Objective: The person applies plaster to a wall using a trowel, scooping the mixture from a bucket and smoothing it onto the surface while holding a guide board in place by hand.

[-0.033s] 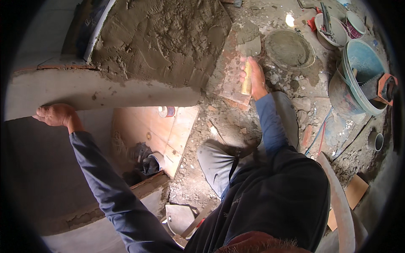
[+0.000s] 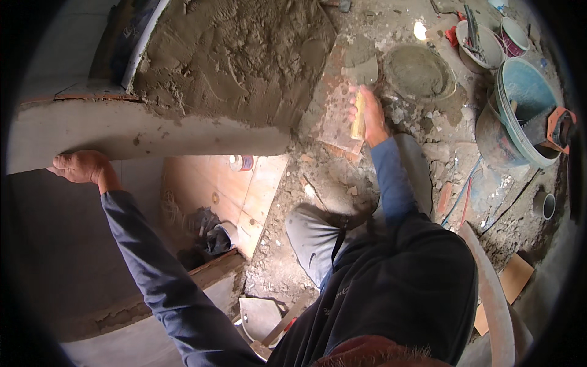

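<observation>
My right hand (image 2: pixel 373 116) is closed round the yellowish handle (image 2: pixel 358 117) of a trowel. The trowel's blade (image 2: pixel 365 72) points away from me and carries grey wet mortar on its far part. It is just left of a round pan of mortar (image 2: pixel 419 73), above a mortar-stained board (image 2: pixel 340 120). To the left, my left hand (image 2: pixel 82 166) grips the near edge of a long grey ledge (image 2: pixel 153 127), its fingers partly hidden. Behind this ledge spreads a thick, rough bed of wet mortar (image 2: pixel 229 55).
Buckets (image 2: pixel 516 140) stand at the right, one holding a tool with an orange end. A white tub (image 2: pixel 480 49) with tools is behind them. Rubble covers the floor round my knees. Below the ledge are a small can (image 2: pixel 241 162) and a dark bag (image 2: pixel 211 235). A curved board (image 2: pixel 489 293) leans at my right.
My right hand and the trowel have shifted very slightly toward me. My left hand keeps its place on the ledge.
</observation>
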A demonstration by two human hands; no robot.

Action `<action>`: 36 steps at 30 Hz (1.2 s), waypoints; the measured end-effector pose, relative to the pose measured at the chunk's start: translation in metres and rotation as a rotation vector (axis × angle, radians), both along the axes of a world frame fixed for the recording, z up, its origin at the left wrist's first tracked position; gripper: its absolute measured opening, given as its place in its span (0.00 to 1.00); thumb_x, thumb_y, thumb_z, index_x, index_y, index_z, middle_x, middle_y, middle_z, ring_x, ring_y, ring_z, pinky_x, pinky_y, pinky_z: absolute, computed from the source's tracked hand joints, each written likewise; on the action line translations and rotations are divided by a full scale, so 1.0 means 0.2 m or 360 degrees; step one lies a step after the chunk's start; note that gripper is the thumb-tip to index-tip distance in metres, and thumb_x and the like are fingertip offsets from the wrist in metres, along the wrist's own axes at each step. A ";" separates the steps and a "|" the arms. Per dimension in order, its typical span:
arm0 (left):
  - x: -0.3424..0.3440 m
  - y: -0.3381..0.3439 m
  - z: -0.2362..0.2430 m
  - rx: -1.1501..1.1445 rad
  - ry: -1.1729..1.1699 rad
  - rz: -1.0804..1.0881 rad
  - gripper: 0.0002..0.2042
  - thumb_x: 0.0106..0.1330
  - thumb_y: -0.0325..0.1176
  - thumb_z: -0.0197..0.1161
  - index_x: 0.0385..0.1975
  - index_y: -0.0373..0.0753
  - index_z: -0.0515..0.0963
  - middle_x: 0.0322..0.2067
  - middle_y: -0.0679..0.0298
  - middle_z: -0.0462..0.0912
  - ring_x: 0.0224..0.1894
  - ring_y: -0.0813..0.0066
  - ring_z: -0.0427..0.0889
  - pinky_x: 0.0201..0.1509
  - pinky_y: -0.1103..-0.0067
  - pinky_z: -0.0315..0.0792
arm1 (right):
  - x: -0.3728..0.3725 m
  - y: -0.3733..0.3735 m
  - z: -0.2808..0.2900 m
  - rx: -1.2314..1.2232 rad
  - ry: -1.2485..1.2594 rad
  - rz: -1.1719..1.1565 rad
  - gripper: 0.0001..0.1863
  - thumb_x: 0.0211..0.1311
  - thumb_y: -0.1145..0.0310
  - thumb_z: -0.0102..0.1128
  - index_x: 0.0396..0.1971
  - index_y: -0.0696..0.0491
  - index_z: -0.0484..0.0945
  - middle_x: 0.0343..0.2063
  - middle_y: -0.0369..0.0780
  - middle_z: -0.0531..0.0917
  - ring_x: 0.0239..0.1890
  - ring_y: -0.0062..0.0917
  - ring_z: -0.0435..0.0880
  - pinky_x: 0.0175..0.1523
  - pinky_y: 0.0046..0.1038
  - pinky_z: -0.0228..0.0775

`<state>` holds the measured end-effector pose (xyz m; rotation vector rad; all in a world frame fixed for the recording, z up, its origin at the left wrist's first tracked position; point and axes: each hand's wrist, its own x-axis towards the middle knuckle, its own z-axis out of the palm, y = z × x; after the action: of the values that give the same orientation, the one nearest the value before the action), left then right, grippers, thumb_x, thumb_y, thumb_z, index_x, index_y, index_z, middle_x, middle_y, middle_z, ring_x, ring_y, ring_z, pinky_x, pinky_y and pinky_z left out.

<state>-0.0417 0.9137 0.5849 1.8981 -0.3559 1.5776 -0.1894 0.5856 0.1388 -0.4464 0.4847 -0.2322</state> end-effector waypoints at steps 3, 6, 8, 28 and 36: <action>0.21 0.37 0.10 0.0434 -0.0268 0.0431 0.26 0.80 0.48 0.37 0.49 0.27 0.73 0.71 0.41 0.59 0.69 0.47 0.64 0.70 0.65 0.60 | 0.02 0.02 0.00 0.0058 0.0100 0.0109 0.23 0.69 0.48 0.58 0.51 0.51 0.75 0.27 0.31 0.70 0.21 0.16 0.69 0.24 0.22 0.63; 0.29 0.29 -0.01 0.0285 -0.0240 0.0167 0.26 0.80 0.47 0.39 0.49 0.25 0.72 0.71 0.42 0.58 0.68 0.50 0.65 0.70 0.67 0.58 | 0.05 -0.03 -0.08 0.0157 -0.0062 0.0036 0.23 0.69 0.46 0.57 0.50 0.50 0.74 0.27 0.31 0.71 0.21 0.16 0.69 0.24 0.22 0.64; 0.21 0.22 0.00 0.0158 -0.0149 0.0156 0.26 0.80 0.47 0.39 0.47 0.26 0.74 0.71 0.43 0.59 0.72 0.50 0.59 0.73 0.66 0.55 | 0.12 -0.03 0.02 0.0202 -0.0215 0.0069 0.21 0.71 0.47 0.55 0.48 0.51 0.74 0.28 0.32 0.73 0.21 0.17 0.70 0.23 0.22 0.64; 0.15 0.18 0.00 0.0199 -0.0138 0.0320 0.23 0.80 0.43 0.35 0.52 0.32 0.74 0.70 0.44 0.61 0.70 0.46 0.62 0.72 0.63 0.60 | 0.10 -0.28 0.34 -0.0080 -0.0319 -0.0442 0.24 0.72 0.52 0.57 0.55 0.56 0.71 0.29 0.35 0.73 0.20 0.19 0.72 0.21 0.24 0.66; 0.23 0.39 0.06 0.0471 -0.0146 0.0437 0.25 0.80 0.47 0.36 0.49 0.31 0.75 0.68 0.41 0.62 0.71 0.45 0.61 0.70 0.64 0.62 | -0.12 -0.45 -0.31 -0.0242 0.0533 -0.0504 0.25 0.72 0.51 0.56 0.55 0.56 0.71 0.29 0.34 0.73 0.21 0.19 0.71 0.22 0.25 0.66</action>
<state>0.0040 0.9908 0.5971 2.1770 -0.3997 1.8825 -0.2141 0.4951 0.0769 -0.5599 0.8713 -0.5062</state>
